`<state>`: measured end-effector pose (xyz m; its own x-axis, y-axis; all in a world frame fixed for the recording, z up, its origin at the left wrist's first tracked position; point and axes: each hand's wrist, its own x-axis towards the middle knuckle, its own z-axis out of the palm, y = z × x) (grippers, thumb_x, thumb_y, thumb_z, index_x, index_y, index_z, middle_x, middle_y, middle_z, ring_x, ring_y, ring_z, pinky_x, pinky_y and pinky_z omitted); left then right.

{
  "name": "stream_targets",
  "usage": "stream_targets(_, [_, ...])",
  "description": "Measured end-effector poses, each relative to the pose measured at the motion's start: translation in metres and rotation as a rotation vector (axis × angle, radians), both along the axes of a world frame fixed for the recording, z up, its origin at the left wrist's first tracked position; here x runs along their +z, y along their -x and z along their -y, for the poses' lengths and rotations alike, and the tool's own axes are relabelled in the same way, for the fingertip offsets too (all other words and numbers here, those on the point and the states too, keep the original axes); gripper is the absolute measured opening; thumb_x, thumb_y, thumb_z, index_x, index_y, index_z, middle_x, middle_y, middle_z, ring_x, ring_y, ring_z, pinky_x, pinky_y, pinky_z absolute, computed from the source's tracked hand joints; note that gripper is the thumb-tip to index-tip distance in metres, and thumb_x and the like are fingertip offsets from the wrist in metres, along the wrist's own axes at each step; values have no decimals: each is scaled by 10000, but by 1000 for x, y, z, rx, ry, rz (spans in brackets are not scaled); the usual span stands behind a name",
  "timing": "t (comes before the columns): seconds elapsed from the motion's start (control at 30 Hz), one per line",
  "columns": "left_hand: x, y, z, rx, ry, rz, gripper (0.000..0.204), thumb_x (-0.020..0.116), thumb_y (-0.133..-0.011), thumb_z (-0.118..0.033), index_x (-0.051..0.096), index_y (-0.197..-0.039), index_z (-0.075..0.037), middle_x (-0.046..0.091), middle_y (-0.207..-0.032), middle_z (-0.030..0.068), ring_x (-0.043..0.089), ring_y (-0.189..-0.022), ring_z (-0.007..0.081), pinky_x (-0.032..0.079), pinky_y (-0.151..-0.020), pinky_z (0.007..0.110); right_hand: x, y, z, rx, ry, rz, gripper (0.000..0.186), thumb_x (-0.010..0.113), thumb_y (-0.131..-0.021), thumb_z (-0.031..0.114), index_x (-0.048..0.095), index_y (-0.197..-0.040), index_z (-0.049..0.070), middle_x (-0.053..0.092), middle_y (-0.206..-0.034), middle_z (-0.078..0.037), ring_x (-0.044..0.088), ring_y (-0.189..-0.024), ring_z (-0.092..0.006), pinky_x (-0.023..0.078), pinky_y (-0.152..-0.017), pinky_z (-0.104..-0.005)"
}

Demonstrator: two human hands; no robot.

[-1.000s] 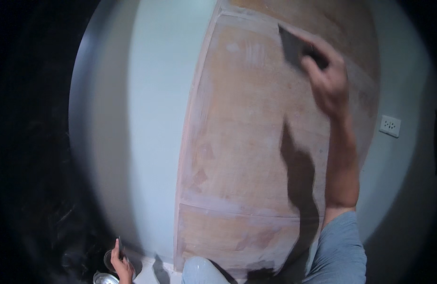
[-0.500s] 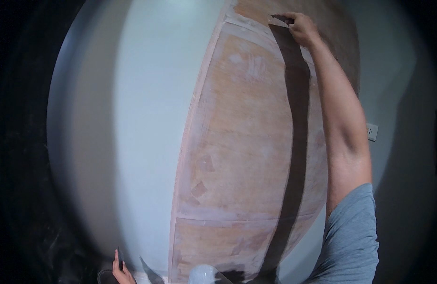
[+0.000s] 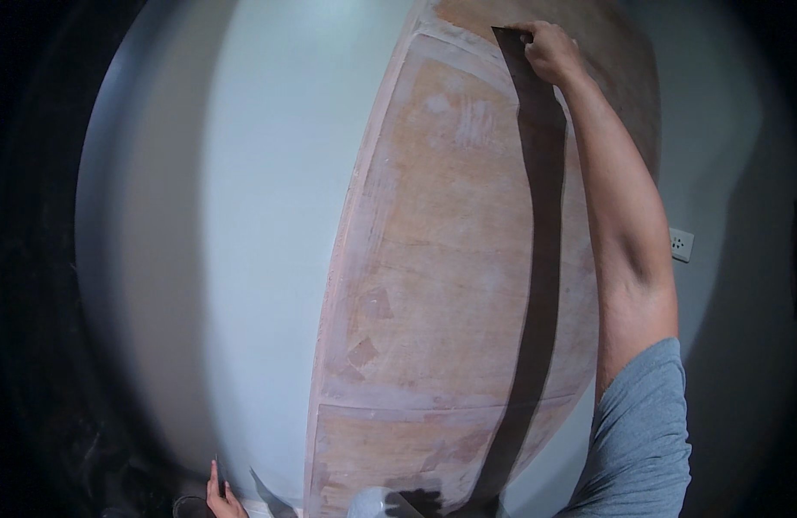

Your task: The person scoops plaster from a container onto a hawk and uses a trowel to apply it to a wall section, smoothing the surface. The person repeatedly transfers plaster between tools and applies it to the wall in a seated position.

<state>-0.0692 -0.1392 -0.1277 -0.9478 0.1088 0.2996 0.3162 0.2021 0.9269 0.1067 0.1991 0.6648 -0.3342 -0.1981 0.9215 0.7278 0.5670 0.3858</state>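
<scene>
My right hand (image 3: 550,53) is raised near the top of a tan wooden panel (image 3: 450,216) with whitish smears, its fingers closed on a dark flat scraper (image 3: 511,34) at the upper seam. The blade merges with the long shadow of my arm, so its exact contact is unclear. Low at the left, my left hand (image 3: 226,501) grips a thin upright flat tool (image 3: 217,466), seen nearly edge-on beside the pale wall.
A pale wall (image 3: 260,216) borders the panel on the left. A white socket plate (image 3: 681,244) sits on the wall to the right. My light-coloured knee (image 3: 368,503) shows at the bottom edge, near a partly hidden dark round container (image 3: 189,507) at lower left.
Over the last second my right hand and scraper moved up to the upper seam. My left hand now sits lower in the picture; the view has shifted slightly.
</scene>
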Motion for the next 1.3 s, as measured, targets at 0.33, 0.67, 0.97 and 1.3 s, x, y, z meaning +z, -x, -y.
stream_targets(0.33, [-29,5,-22,-76,-20,24,506,454,-956,104,548,-1444,8,630,-1380,221,602,-1261,285,440,-1095,354,-59,31,-21,7,-148,-141,536,532,-902,69,651,-1379,281,619,-1375,12,566,-1270,-298,419,-1090,-559])
stream_targets(0.67, [-29,4,-10,-87,-2,65,528,441,-950,127,534,-1456,9,627,-1388,212,600,-1261,267,438,-1090,339,-28,-14,-2,23,3,54,610,496,-864,23,642,-1382,311,598,-1450,-39,535,-1340,-313,417,-1102,-521])
stream_targets(0.97, [-22,2,-10,-65,11,29,513,440,-970,86,521,-1469,-1,617,-1398,223,600,-1265,286,438,-1086,346,-46,10,3,-24,-32,-157,525,469,-918,66,655,-1360,280,622,-1413,-67,558,-1311,-336,442,-1063,-584])
stream_targets(1.3, [-4,-7,-20,-114,26,109,453,469,-996,39,534,-1444,27,591,-1427,238,607,-1254,293,431,-1096,369,7,-56,14,333,-181,128,412,491,-898,45,678,-1264,22,698,-1260,-179,644,-1186,-304,477,-1046,-397])
